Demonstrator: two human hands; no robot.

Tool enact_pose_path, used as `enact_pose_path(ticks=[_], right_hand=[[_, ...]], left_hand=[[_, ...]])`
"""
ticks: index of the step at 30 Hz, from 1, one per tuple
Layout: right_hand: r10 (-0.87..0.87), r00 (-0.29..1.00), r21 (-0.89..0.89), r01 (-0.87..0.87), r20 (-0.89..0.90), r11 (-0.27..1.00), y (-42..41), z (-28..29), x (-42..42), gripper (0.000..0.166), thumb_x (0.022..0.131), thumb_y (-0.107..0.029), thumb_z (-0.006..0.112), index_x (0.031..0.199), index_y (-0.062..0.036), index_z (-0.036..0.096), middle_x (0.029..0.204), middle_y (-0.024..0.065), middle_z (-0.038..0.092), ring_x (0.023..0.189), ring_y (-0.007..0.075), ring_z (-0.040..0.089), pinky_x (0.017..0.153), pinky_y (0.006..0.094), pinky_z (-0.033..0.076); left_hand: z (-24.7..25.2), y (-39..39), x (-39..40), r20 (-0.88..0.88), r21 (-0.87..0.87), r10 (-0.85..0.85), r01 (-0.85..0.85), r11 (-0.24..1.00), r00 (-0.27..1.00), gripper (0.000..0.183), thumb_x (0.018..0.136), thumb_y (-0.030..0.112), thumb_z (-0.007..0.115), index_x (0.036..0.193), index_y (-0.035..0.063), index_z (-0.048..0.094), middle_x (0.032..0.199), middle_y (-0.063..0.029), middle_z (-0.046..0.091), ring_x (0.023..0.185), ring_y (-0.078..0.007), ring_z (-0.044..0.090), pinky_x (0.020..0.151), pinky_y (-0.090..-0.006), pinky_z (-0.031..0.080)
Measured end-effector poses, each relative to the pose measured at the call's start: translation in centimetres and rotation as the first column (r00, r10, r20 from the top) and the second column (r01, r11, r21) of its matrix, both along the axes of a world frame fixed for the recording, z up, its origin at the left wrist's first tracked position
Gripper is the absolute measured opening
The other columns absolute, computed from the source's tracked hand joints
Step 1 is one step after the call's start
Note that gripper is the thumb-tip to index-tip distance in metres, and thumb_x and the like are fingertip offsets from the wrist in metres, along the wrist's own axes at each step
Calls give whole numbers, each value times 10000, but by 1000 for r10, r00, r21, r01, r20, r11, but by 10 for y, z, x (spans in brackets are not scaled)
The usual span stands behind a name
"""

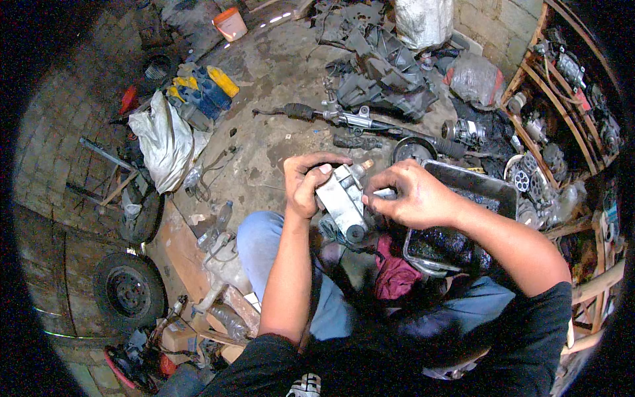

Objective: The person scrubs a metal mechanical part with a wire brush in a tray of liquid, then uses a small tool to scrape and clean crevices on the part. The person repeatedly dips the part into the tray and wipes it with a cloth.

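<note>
My left hand [303, 186] grips a grey cast-metal car part [344, 203], with the thumb on its top face and the fingers around its far side. The part has a round dark plug at its near end and a copper-coloured tip at its far end. Curled at the part's right side, my right hand [409, 196] has its fingertips touching or very near the metal. A small pale piece [384, 193] shows between thumb and fingers; I cannot tell whether it is held. Below the part, a dark red cloth [394, 273] lies between my legs.
A black tray [466, 181] with dark, wet-looking contents stands right of my hands. Beyond lies a steering rack [367, 121] on the concrete floor. Wooden shelves [526, 126] with metal parts line the right. A wheel [129, 288] and white sack [166, 141] are at left.
</note>
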State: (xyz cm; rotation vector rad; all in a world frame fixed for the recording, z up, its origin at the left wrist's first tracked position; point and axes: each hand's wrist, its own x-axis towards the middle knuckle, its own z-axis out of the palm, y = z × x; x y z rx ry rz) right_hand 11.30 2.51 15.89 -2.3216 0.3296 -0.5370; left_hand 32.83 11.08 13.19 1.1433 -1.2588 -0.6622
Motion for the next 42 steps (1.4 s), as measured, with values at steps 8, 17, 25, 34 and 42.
enact_pose_path(ticks=[8,17,25,34,42], right_hand=[[25,995,98,-15,-100,995,-3,-2,-1,236,794,-259,723,919,-60,740,953,153,720,962,356,666,919,447,496],[92,989,-48,-98,-120,994,-2,8,-3,249,827,-267,707,948,-51,737,950,165,723,939,352,672,858,453,510],[137,969,-84,-157,-205,984,-1,13,-8,286,842,-338,696,1002,-104,734,1008,163,709,932,379,637,863,476,510],[63,969,-109,-92,-239,990,0,16,-6,263,830,-319,710,1004,-124,735,985,148,706,965,377,632,869,489,517],[74,984,-155,-100,-164,983,-1,12,-8,271,813,-290,707,1000,-96,736,947,159,716,904,367,654,832,477,518]], left_hand=[[0,1,-2,-58,43,79,-77,996,995,469,707,279,576,932,-95,747,902,-199,747,822,-237,705,774,-307,535],[-3,2,-1,-35,-15,30,-31,999,999,464,709,280,582,931,-92,748,878,-192,746,793,-234,702,750,-310,536],[-1,2,4,-18,-6,21,-21,1000,1000,457,707,266,586,934,-96,748,887,-197,749,795,-236,708,755,-310,541],[-4,1,1,-32,-31,8,-9,999,999,452,711,265,583,925,-98,747,874,-200,747,799,-235,707,767,-316,544],[-6,1,-1,-56,-49,5,-8,999,998,460,717,267,583,936,-104,743,853,-188,745,774,-219,698,734,-302,531]])
